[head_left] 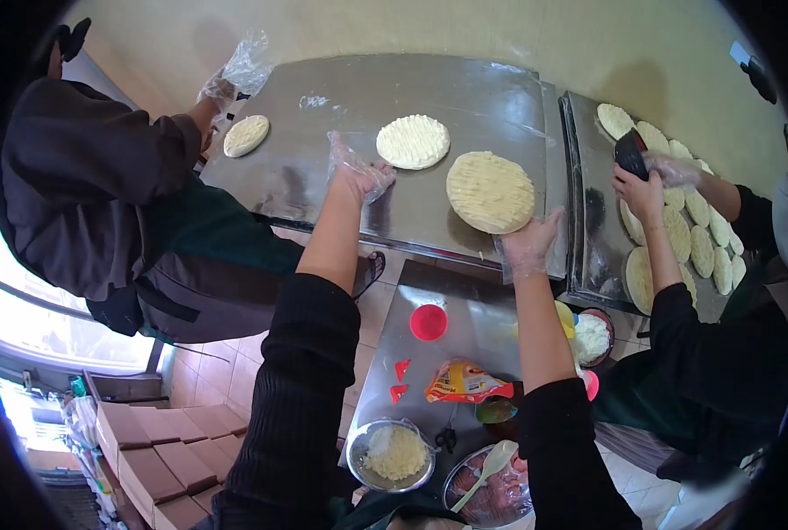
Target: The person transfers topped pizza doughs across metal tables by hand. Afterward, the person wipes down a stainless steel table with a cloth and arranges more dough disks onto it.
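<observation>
Bowls (355, 461), packet (466, 382), people (89, 168) alongside, dough disc (489, 191) at right hand (530, 246)

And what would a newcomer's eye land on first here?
Probably the large, pale, ridged round on the metal table, by the right hand in its clear plastic glove. Next, the crowd of similar rounds on the neighbouring surface to the right, near a black container. Nearer, a bright red bowl stands out on the lower table.
</observation>
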`<act>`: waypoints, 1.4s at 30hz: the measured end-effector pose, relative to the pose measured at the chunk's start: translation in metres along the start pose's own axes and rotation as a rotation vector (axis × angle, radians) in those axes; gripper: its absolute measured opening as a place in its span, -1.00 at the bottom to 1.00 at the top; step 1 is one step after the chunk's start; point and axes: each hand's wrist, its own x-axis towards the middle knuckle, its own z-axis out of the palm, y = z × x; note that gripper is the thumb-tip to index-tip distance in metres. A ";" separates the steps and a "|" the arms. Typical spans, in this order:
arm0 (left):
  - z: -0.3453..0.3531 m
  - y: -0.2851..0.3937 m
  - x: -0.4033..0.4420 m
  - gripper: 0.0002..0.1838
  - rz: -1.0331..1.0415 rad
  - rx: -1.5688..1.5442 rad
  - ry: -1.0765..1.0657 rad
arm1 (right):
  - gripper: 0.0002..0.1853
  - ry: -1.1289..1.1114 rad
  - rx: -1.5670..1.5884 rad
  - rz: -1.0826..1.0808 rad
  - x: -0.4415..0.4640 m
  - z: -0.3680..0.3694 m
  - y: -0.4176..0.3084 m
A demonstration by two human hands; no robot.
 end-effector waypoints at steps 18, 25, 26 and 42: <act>0.000 -0.047 0.009 0.12 0.083 -0.386 -0.533 | 0.02 -0.013 0.127 -0.059 -0.006 0.005 0.001; -0.050 -0.040 0.010 0.03 0.121 -0.422 -0.505 | 0.03 -0.026 0.131 -0.059 -0.004 0.002 0.000; -0.059 -0.038 0.011 -0.12 0.152 -0.362 -0.439 | 0.03 -0.033 0.127 -0.061 -0.002 0.000 -0.001; -0.177 -0.074 -0.165 -0.43 0.338 -0.427 -0.370 | 0.06 -0.051 0.103 -0.042 -0.048 0.002 0.001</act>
